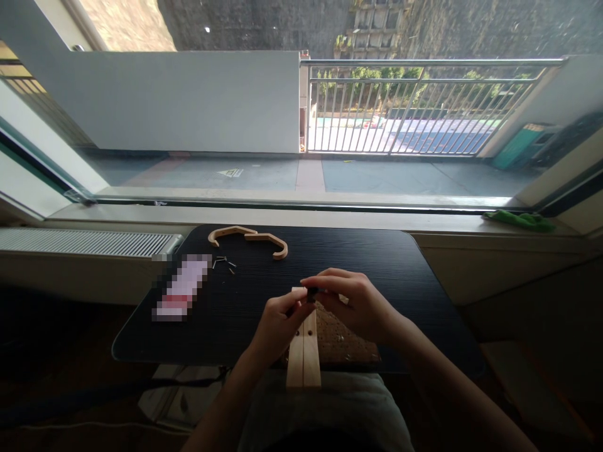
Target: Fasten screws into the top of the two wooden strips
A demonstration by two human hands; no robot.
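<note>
My left hand [281,320] and my right hand [360,301] meet over the near part of the black table. Both are closed, their fingertips pinching a small dark piece [311,293] whose exact kind I cannot make out. Beneath them lies a pale wooden bar [304,361] with a lengthwise line down its middle and dark round holes. Its near end sticks out past the table edge over my lap. Under the bar is a worn brown board [348,339], partly covered by my right hand. My fingers hide some of the bar's far end.
Two curved wooden hooks [273,238] lie at the table's far side. Several small screws or pins [223,261] are scattered closer in, beside a blurred pink-and-white item [183,289]. Beyond the black table [377,263] are a window sill with a green cloth [521,220] and a radiator [89,242].
</note>
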